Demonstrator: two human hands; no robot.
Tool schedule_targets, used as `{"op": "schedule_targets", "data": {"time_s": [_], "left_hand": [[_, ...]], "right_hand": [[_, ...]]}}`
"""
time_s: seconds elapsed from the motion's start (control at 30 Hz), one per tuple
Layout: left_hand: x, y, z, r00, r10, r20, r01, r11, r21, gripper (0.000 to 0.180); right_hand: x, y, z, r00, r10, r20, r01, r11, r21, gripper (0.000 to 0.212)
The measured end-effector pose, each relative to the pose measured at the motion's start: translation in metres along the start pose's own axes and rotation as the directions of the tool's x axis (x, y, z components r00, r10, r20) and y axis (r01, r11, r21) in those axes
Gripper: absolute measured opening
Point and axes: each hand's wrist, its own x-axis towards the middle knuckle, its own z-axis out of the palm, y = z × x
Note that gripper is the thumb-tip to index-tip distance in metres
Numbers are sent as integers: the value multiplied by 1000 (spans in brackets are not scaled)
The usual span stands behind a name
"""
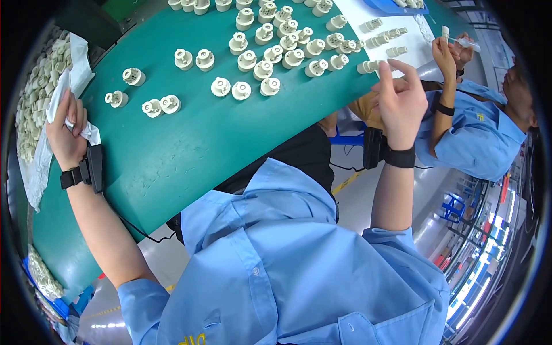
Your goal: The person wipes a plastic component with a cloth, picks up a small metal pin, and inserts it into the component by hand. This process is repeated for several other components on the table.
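My left hand (68,129) is at the table's left side, its fingers closed on the edge of a white plastic bag (40,167). Many small off-white plastic fittings (43,92) are heaped in that bag. My right hand (401,103) is raised by the table's right edge with fingers apart and nothing visible in them. Just left of its fingertips, a ribbed off-white fitting (367,67) lies on its side; whether they touch I cannot tell. Several round-based off-white fittings (263,69) stand upright on the green table (167,167) between my hands.
More fittings (379,40) lie on a white sheet (359,11) at the right, near a blue tray (391,6). A co-worker in a blue shirt (466,138) sits at the right, holding a small white part (445,31). Another filled bag (43,273) lies at the lower left.
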Motion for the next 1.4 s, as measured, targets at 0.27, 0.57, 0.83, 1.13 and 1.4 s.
{"op": "schedule_targets", "data": {"time_s": [0.27, 0.57, 0.83, 1.13, 1.4], "left_hand": [[-1, -2, -4, 1000, -3, 8, 3, 1000, -2, 22], [-4, -3, 3, 999, 46, -20, -46, 999, 19, 20], [-8, -1, 10, 995, 96, 18, -97, 995, 23, 19], [-5, 0, 12, 998, 58, -22, -56, 995, 78, 25], [2, -26, 2, 986, 45, 160, 21, 922, -386, 29]], "right_hand": [[6, 10, 14, 996, -92, 2, 91, 973, -210, 21], [-60, -90, 12, 860, -438, 261, 337, 872, 355, 15], [-80, -114, 68, 706, -604, 370, 408, 774, 485, 21], [-77, -133, 61, 588, -218, 779, -272, 854, 444, 33], [-66, -134, 71, 311, -85, 947, -654, 704, 277, 53]]}}
